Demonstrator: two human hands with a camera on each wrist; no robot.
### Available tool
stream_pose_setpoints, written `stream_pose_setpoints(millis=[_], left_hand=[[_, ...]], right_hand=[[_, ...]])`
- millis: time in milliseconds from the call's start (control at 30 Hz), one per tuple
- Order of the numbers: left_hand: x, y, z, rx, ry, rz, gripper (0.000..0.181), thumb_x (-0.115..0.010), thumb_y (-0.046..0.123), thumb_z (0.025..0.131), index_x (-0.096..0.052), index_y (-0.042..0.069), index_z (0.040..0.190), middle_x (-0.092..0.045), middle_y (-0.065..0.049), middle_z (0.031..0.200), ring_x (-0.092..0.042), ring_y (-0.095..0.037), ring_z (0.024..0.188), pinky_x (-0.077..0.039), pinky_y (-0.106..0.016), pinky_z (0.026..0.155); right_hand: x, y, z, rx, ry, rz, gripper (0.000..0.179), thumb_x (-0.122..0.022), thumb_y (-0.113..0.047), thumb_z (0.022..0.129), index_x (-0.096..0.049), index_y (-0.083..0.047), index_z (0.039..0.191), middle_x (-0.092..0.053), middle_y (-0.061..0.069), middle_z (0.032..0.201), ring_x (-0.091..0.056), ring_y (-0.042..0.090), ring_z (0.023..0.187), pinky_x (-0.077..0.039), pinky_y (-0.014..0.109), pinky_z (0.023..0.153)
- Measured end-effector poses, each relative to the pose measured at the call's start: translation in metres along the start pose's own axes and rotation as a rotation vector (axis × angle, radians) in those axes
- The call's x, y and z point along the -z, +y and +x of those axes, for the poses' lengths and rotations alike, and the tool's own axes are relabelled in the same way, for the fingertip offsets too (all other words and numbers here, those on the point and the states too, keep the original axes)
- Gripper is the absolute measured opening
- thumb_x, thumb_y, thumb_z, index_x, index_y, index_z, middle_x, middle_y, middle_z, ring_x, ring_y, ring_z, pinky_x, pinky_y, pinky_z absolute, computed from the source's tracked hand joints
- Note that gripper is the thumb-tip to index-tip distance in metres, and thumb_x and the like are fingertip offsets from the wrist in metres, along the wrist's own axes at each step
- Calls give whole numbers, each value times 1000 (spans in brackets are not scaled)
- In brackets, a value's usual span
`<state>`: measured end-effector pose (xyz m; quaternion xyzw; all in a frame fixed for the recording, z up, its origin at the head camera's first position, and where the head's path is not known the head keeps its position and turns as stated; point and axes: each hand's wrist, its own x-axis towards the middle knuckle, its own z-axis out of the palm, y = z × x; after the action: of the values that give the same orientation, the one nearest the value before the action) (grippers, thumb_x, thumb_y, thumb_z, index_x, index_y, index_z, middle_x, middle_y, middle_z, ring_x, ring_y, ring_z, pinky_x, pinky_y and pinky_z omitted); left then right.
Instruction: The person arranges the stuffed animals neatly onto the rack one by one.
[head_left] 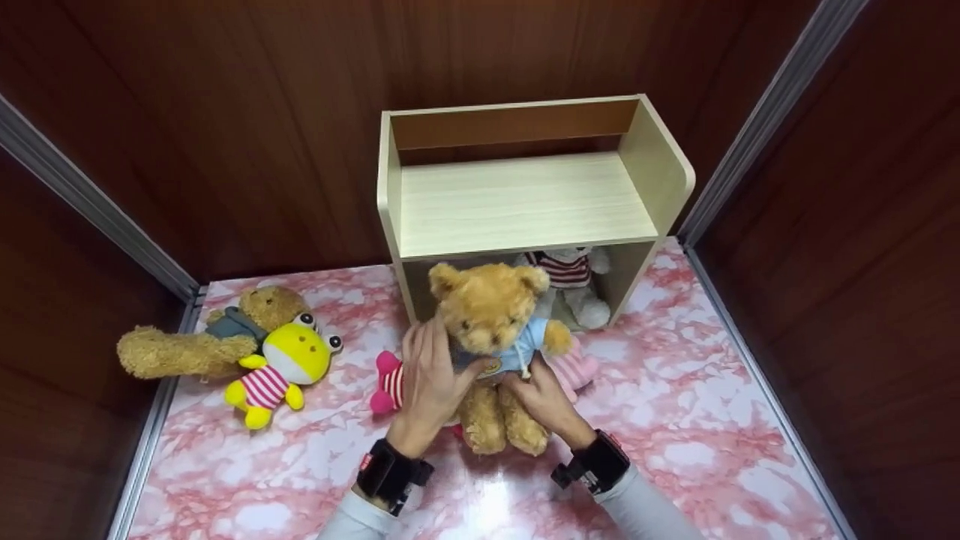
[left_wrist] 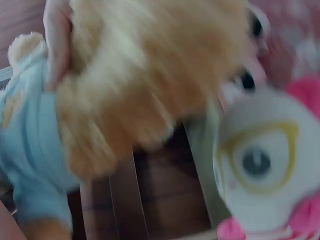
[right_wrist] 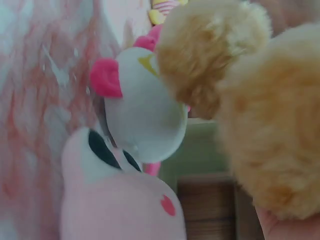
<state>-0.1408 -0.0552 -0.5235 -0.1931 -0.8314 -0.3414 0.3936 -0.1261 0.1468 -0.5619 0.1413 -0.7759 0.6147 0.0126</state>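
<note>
Golden and furry, the teddy bear point(head_left: 491, 309) is held in front of the pale shelf point(head_left: 525, 202). The left hand point(head_left: 431, 375) grips 1 side, the right hand point(head_left: 546, 397) its lower body, probably because such soft plush sags unsupported.

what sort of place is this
Probably a small staged booth: dark wood-look panels meet at metal corner strips around a pink-and-white marbled surface, where a pale shelf unit stands among plush toys.

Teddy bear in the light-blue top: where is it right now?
In the head view, the teddy bear is just below centre, held between the left hand and right hand, in front of the shelf.
</note>
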Motion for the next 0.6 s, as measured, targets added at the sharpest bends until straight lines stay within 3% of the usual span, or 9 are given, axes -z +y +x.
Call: stream_pose_setpoints(millis=[67, 100, 233, 400, 500, 600], left_hand=[[1, -6, -2, -29, -24, 1, 100, -49, 75, 93, -45, -10, 145, -60, -27, 132, -60, -39, 119, -45, -63, 104], [2, -9, -4, -12, -37, -32, 98, -46, 75, 94, -45, -8, 147, -58, -26, 135, -59, -39, 122, -45, -63, 105], [3, -18, -28, 136, -58, -231, 93, -52, 66, 97, -34, -6, 153, -50, -23, 145, -55, -39, 127, -47, -58, 106], [-2, -23, -54, 419, -193, -395, 98, -72, 45, 95, -17, -1, 162, -42, -29, 154, -46, -46, 138, -37, -62, 114], [-7, -24, -60, 647, -233, -572, 93, -79, 27, 93, -21, 2, 162, -39, -32, 155, -40, -47, 142, -31, -60, 118], [-13, -25, -62, 777, -223, -779, 78, -79, 15, 92, -35, -3, 154, -45, -30, 151, -46, -43, 139, -34, -53, 119]], right_hand=[[5, 2, 1, -23, -11, 51, 51, -65, -6, 100, -46, 3, 147, -60, 19, 139, -58, 32, 127, -47, 40, 109], [8, 3, 1, -32, -20, 68, 54, -64, -7, 101, -43, 2, 150, -58, 20, 142, -56, 33, 130, -46, 40, 109], [16, 9, -2, -57, -100, 115, 51, -61, -12, 104, -43, 2, 150, -56, 20, 144, -55, 30, 132, -44, 36, 112], [21, 18, -6, -67, -198, 92, 47, -57, -14, 107, -45, 5, 148, -56, 20, 143, -54, 23, 130, -41, 30, 112], [22, 19, -6, -108, -211, 109, 44, -54, -15, 108, -47, 9, 145, -61, 16, 133, -57, 17, 122, -43, 26, 108], [21, 17, -4, -170, -213, 187, 41, -51, -16, 110, -50, 12, 139, -65, 9, 118, -62, 13, 109, -50, 26, 99]])
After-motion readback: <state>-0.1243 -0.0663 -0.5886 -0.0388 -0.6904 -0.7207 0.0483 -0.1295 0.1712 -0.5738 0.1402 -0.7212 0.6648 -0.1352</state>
